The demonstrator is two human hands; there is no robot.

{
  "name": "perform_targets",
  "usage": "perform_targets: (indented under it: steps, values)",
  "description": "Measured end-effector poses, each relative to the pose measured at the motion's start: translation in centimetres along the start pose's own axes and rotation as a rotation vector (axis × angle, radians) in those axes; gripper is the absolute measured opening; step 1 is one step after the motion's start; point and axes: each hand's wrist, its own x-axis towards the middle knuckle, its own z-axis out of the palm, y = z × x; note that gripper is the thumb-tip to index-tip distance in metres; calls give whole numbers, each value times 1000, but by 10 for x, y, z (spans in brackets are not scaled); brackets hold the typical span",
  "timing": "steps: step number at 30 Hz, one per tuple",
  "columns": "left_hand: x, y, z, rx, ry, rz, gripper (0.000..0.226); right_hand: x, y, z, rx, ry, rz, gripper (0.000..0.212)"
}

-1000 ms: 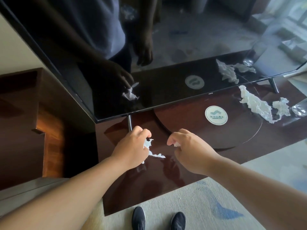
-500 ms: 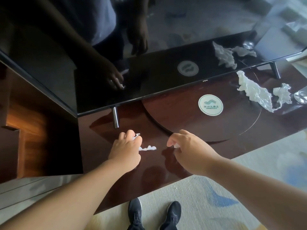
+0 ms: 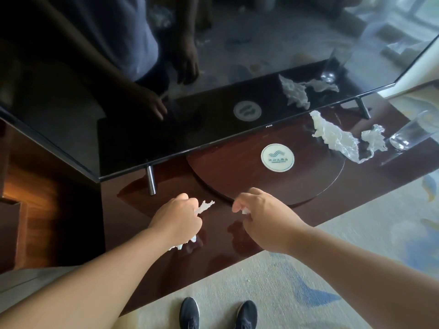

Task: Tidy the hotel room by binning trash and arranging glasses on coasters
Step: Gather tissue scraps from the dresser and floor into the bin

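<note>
So the left hand (image 3: 177, 220) just lifted its white scrap (image 3: 204, 206) off the cabinet top (image 3: 213, 236), fist clamped; right hand (image 3: 263, 218) pinching another bit. Bigger wrappers (image 3: 332, 136), glass (image 3: 411, 134), coaster (image 3: 277, 157) untouched upper right.

A glossy dark reddish-brown tabletop (image 3: 237, 236) runs across the room, polished enough to throw back soft reflections. Set into it is a round wooden turntable (image 3: 225, 176), partly tucked under a big flat television (image 3: 118, 103) that stands on slim metal legs (image 3: 150, 180). The black screen is off and mirrors the pale floor and bright daylight from a window somewhere behind. To the left, a lower wooden cabinet (image 3: 35, 210) sits in shadow, its grain catching a warm orange glow. Underfoot lies a cream carpet (image 3: 261, 288) with loose blue patterning. At the far right, a strip of pale wall (image 3: 420, 65) shows beyond the television's edge.
</note>
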Motion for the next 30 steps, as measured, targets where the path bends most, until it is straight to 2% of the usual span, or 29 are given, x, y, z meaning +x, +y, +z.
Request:
perform_targets:
  steps: [2, 6, 10, 15, 19, 25, 30]
  values:
    - [-4, 18, -12, -12, 27, 6, 11, -8, 2, -13, 0, 19, -4, 32]
    - [-12, 58, -36, 78, 109, 110, 33, -28, 10, -43, -10, 81, -13, 35]
    - [-20, 100, -58, 64, 31, 174, 46, -51, 23, -72, -31, 143, -4, 33]
    - [-19, 135, -71, 193, 220, 215, 23, -76, 37, -99, -41, 199, 40, 34]
    - [-21, 158, -80, 181, 219, 259, 2, -88, 43, -112, -41, 238, 63, 37]
    - [-11, 176, -96, 95, 168, 347, 20, -93, 42, -124, -59, 297, 110, 37]
    - [3, 185, -113, 73, 186, 461, 21, -92, 39, -140, -95, 352, 158, 39]
